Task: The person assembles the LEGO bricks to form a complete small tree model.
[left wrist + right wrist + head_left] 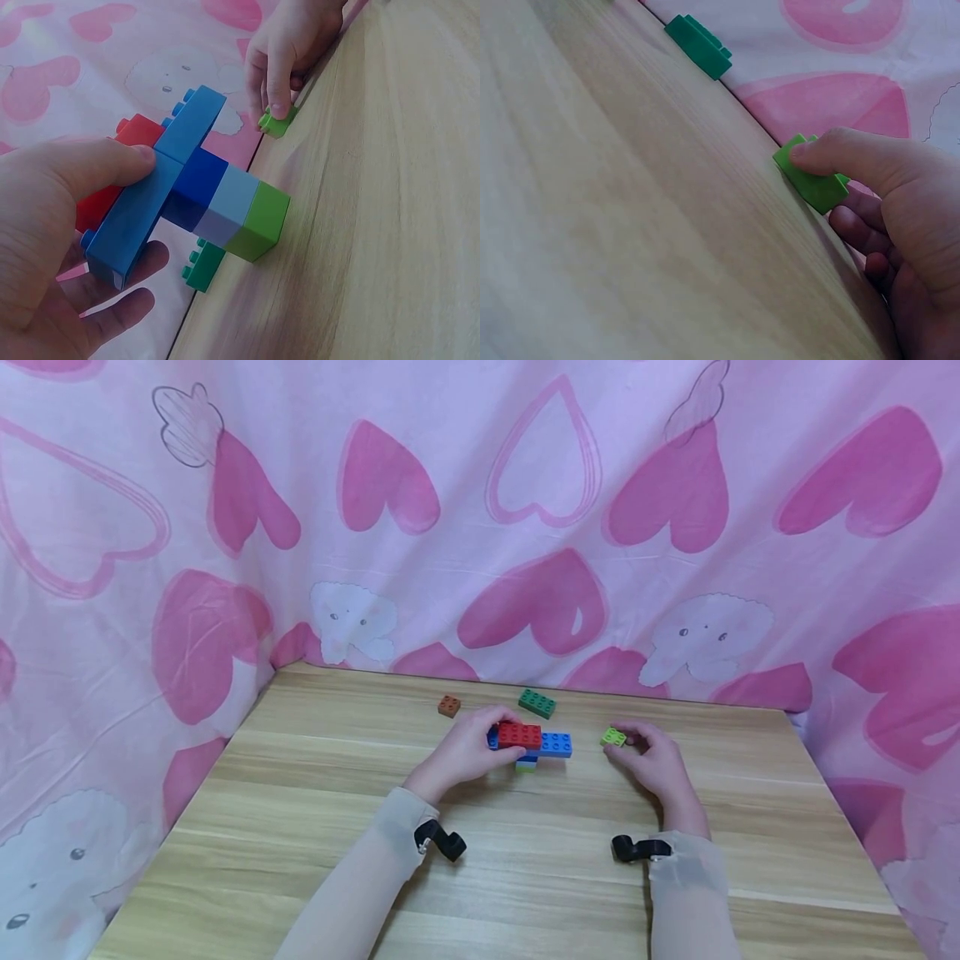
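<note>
My left hand (467, 747) grips a built assembly of toy bricks, its thumb along the near side. On top is a red brick (519, 736), spanning blue bricks (557, 744) that stick out to either side. Under them, in the left wrist view, runs a column of a dark blue brick (196, 187), a light blue brick (229, 206) and a light green brick (259, 223). Whether that column touches the table I cannot tell. To the right, my right hand (654, 762) pinches a small lime green brick (613, 737) between thumb and fingers, at the tabletop.
Behind the assembly lie a dark green brick (537, 703) and a small brown brick (449, 706), both toward the back of the wooden table (525, 877). A pink heart-patterned cloth (465, 560) hangs along the table's back and sides.
</note>
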Demonstrator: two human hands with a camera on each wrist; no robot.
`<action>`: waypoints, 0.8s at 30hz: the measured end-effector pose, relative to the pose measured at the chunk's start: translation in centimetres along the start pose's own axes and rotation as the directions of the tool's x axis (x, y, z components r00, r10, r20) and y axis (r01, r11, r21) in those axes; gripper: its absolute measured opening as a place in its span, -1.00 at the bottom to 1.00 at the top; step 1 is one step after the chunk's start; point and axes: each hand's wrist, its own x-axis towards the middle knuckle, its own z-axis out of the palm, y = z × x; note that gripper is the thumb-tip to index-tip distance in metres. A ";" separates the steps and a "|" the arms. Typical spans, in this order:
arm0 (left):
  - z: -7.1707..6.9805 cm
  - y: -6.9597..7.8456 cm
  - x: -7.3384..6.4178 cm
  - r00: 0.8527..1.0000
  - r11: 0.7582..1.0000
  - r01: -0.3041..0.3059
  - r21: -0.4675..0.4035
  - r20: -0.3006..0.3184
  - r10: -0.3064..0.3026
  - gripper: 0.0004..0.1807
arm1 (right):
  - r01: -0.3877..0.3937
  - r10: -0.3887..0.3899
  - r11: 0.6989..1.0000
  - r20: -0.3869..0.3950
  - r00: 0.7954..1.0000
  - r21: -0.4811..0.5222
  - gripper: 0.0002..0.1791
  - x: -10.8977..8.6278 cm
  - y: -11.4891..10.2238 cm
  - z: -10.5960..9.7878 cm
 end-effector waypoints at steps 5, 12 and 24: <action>0.0 -0.1 0.0 1.000 1.000 -0.024 0.004 -0.004 0.024 -0.60 | 0.005 -0.005 1.000 -0.008 1.000 -0.008 -0.50 0.0 -0.2 0.0; 0.1 0.0 0.1 1.000 1.000 -0.024 0.002 0.014 0.024 -0.59 | -0.004 0.003 1.000 -0.028 1.000 -0.021 -0.49 -0.1 -0.1 0.1; -0.1 -0.1 -0.1 1.000 1.000 -0.013 -0.010 0.010 0.013 -0.59 | -0.024 0.063 0.981 -0.202 0.977 0.193 -0.50 0.1 -2.4 1.6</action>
